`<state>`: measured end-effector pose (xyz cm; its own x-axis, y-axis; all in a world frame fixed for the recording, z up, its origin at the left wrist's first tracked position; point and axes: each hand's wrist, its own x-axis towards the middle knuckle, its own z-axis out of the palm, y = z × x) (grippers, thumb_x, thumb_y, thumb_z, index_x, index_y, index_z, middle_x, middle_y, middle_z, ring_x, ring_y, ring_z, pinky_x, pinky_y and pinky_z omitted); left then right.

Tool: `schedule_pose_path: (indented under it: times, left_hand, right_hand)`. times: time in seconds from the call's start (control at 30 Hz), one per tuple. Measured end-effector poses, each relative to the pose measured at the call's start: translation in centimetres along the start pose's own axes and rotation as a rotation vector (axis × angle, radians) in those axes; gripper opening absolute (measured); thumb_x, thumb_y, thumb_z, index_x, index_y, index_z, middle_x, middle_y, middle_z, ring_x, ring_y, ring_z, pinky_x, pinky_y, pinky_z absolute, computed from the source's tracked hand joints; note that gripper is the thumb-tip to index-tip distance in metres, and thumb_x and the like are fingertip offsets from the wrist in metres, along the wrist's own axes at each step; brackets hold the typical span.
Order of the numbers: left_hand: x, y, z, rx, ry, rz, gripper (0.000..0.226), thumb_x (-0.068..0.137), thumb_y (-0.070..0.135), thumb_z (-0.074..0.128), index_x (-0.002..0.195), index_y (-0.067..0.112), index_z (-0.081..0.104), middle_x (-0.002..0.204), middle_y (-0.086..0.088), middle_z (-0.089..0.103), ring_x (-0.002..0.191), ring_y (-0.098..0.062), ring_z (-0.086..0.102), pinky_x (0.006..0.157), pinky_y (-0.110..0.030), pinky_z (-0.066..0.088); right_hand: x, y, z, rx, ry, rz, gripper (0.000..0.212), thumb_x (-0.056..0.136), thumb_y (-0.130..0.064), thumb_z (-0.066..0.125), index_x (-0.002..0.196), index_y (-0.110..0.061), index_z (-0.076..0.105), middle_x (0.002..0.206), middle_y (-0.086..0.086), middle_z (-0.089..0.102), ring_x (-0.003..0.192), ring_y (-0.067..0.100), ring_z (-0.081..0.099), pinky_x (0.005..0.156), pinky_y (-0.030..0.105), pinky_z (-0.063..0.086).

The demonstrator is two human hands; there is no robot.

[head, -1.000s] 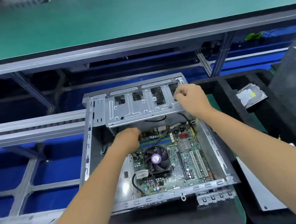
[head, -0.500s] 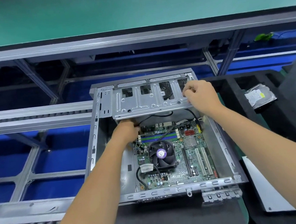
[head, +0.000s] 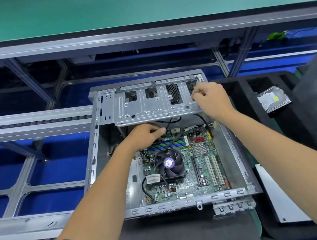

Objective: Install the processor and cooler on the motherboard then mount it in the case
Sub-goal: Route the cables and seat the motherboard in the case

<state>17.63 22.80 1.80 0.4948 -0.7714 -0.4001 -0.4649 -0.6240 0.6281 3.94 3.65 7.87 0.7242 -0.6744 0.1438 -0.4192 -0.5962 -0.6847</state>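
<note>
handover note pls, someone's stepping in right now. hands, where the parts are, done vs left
Left hand: inside the case, curled at the far edge of the motherboard, under the drive cage. What it grips is hidden; black cables run close by.
Right hand: fingers curled on the right end of the drive cage.
Parts: motherboard lies flat in the open case; cooler fan sits on it. A hard drive rests in the black foam tray on the right.
Done: cooler on, board in the case.
Left: can't see whether the board is screwed down; check that.
</note>
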Motion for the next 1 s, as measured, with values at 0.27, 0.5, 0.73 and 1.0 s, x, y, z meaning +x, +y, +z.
schedule_pose_path:
  times: [0.27,0.5,0.73,1.0]
  left_hand:
    - [0.3,-0.7,-0.5,0.349,0.195,-0.22,0.02,0.092,0.01,0.043,0.073,0.005,0.047,0.086,-0.014,0.061,0.081,-0.029,0.051,0.068,-0.031,0.04]
    - [1.0,-1.6,0.3,0.331,0.231,-0.133,0.028,0.097,0.03,0.048,0.09,0.004,0.054,0.084,-0.013,0.057,0.081,-0.028,0.049,0.07,-0.029,0.038]
    - [1.0,-1.9,0.3,0.381,0.261,-0.124,0.032,0.097,0.037,0.048,0.106,0.007,0.056,0.098,-0.013,0.061,0.077,-0.024,0.045,0.07,-0.029,0.037]
    - [-0.6,0.0,-0.2,0.58,0.258,0.062,0.028,0.093,0.035,0.052,0.072,0.017,0.046,0.062,0.005,0.045,0.066,-0.024,0.05,0.062,-0.029,0.035]
  right_hand:
    - [0.1,0.2,0.0,0.017,0.006,-0.005,0.021,0.086,-0.009,0.049,0.082,-0.01,0.07,0.062,-0.006,0.061,0.062,0.017,0.056,0.063,0.025,0.042]
    - [0.0,0.3,0.0,0.03,0.011,-0.017,0.021,0.085,-0.009,0.049,0.081,-0.011,0.07,0.059,-0.01,0.059,0.057,0.012,0.053,0.061,0.025,0.043]
    - [0.0,0.3,0.0,0.01,-0.002,-0.01,0.021,0.086,-0.01,0.05,0.083,-0.013,0.07,0.059,-0.01,0.057,0.053,0.01,0.048,0.058,0.027,0.044]
    - [0.0,0.3,-0.1,0.0,-0.007,-0.024,0.021,0.087,-0.01,0.049,0.083,-0.013,0.07,0.061,-0.008,0.059,0.053,0.009,0.048,0.056,0.025,0.042]
